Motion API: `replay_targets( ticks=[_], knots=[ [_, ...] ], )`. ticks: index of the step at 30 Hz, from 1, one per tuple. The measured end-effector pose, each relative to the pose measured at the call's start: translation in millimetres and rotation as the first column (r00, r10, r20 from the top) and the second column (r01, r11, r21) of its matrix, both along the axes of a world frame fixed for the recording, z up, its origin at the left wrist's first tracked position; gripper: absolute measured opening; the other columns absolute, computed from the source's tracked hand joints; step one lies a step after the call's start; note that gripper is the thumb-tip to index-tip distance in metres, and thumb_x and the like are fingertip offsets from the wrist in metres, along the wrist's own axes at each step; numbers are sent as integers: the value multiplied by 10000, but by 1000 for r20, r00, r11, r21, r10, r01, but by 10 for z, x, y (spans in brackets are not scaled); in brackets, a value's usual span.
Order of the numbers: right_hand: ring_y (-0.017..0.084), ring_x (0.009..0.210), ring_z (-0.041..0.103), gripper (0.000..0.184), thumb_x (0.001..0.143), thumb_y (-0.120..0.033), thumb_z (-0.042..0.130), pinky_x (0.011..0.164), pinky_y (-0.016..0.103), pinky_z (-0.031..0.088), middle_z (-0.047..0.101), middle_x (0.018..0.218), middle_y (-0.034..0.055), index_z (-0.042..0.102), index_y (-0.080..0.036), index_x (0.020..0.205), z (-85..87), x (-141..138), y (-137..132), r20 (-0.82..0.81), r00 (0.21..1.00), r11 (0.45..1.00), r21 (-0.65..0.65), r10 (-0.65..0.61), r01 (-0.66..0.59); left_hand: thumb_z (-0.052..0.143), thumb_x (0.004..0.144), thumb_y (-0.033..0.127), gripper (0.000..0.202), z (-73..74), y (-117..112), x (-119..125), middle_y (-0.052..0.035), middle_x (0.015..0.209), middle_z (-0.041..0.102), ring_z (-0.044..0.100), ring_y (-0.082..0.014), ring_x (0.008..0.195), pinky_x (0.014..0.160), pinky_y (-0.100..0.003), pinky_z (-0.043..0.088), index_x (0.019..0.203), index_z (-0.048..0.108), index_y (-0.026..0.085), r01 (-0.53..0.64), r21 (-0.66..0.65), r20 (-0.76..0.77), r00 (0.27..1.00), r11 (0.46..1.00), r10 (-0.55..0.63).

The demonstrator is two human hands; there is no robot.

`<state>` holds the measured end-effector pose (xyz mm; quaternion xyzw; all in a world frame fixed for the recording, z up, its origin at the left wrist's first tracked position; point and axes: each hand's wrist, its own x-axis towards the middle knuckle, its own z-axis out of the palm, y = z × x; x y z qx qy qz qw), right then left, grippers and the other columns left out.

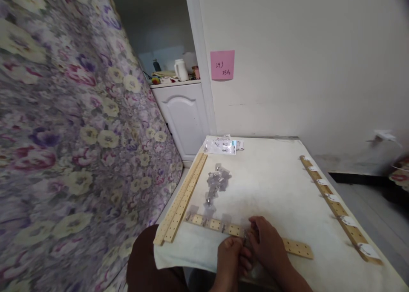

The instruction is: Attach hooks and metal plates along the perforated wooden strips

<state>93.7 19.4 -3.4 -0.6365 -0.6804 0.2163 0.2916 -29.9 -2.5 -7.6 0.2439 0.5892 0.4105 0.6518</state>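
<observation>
A perforated wooden strip (215, 224) lies across the near part of the table, with several small metal clips fitted along its left half. My left hand (230, 254) is closed at the strip's near edge, fingertips pinching around a metal clip (246, 236). From the right, my right hand (267, 242) bends over the strip beside that clip, its thumb and fingers closed around the wood. The hands partly hide the clip and the middle of the strip. Beyond them lies a loose pile of metal clips in clear little bags (218, 182).
Two bare perforated strips (182, 198) lie along the table's left edge. Another strip (339, 210) with white-tabbed clips runs along the right edge. Flat printed packets (220, 146) rest at the back. A floral curtain (79, 134) hangs left; a wall stands behind the table.
</observation>
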Motion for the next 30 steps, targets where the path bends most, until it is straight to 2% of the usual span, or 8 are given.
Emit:
replay_targets(
  ticks=[12,20,30],
  knots=[
    [211,881,599,288,771,-216,458,781,315,439,632,961,83,560,-170,1036,32,-12,-18,22,999,1000,-6,-24,24,501,696,375,216,52,18,56,20,498,596,459,-61,286,291,-167,227,673,510,161,-8,-27,-58,998,1000,7],
    [215,881,588,282,770,-192,445,790,314,442,618,940,89,567,-158,1023,16,-11,1,35,999,1000,3,2,-2,551,662,436,269,63,19,58,25,492,601,454,-62,281,302,-176,229,653,513,169,-2,-29,-58,998,1000,0],
    [210,893,592,283,778,-186,440,797,299,435,613,953,91,563,-156,1031,-15,-4,2,46,999,1000,24,10,-11,484,710,328,179,81,7,71,24,494,593,446,-53,281,298,-167,228,642,507,164,-4,-17,-68,998,1000,3]
  ],
)
